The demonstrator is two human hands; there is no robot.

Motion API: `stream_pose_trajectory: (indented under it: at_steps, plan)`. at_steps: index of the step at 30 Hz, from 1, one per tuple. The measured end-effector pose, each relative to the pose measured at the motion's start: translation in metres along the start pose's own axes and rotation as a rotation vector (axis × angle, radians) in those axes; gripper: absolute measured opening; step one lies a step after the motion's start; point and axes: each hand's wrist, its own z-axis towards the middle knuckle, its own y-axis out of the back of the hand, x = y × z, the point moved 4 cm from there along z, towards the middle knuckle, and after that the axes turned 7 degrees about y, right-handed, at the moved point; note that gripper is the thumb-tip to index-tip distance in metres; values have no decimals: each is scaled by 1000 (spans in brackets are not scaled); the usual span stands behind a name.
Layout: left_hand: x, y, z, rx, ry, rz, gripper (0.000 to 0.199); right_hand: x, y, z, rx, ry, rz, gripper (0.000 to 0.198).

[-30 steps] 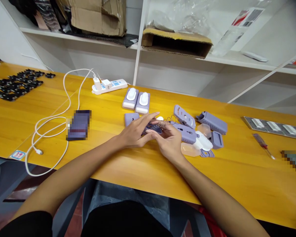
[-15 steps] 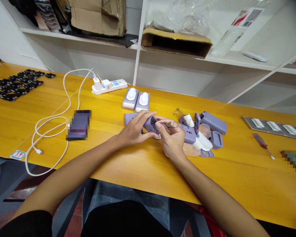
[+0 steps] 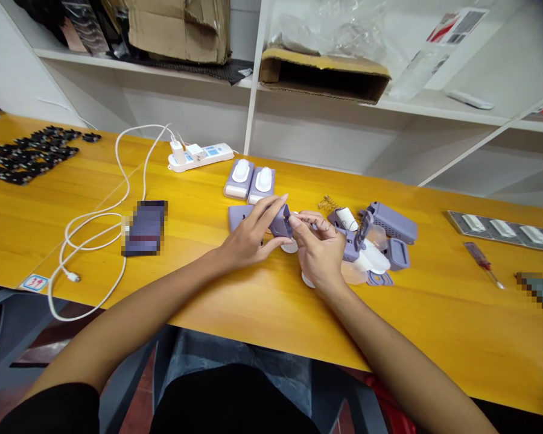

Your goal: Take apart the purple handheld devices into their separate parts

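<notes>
Head camera: both forearms reach over the yellow tabletop (image 3: 235, 301), hands nearly meeting
Left hand (image 3: 248, 238): fingers over the top and thumb below, gripping a purple housing (image 3: 279, 224)
Right hand (image 3: 319, 250): fingers curled, pinching thin wire (image 3: 321, 224) at the opening
Around: power strip (image 3: 217, 154) beyond, perforated shell (image 3: 394, 223) and screwdriver (image 3: 483, 263) to the right
Housing: between the hands, smooth, hollow, opening rightward
Wire: dark, loosely coiled

Yellow table (image 3: 235, 301) under lilac casings (image 3: 393, 223), probably a phone (image 3: 145, 228)
</notes>
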Motion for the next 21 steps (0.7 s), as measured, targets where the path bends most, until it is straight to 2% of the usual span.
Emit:
stream_pose_trajectory:
  at_steps: [4, 7, 11, 14, 21]
  plan:
    - [-1, -2, -1, 38, 34, -4, 106, -4, -3, -1, -42, -126, 70, 37]
    - [0, -1, -2, 33, 40, 5, 100, -5, -5, -2, -19, -155, 74, 41]
    - [1, 1, -1, 18, 8, -24, 87, -6, -3, -2, 17, -137, 48, 41]
    - [3, 2, 0, 7, -7, -68, 84, -5, -3, 0, 61, -101, 16, 37]
    - [4, 2, 1, 45, 65, -76, 82, -3, -3, 3, 167, -49, -41, 26]
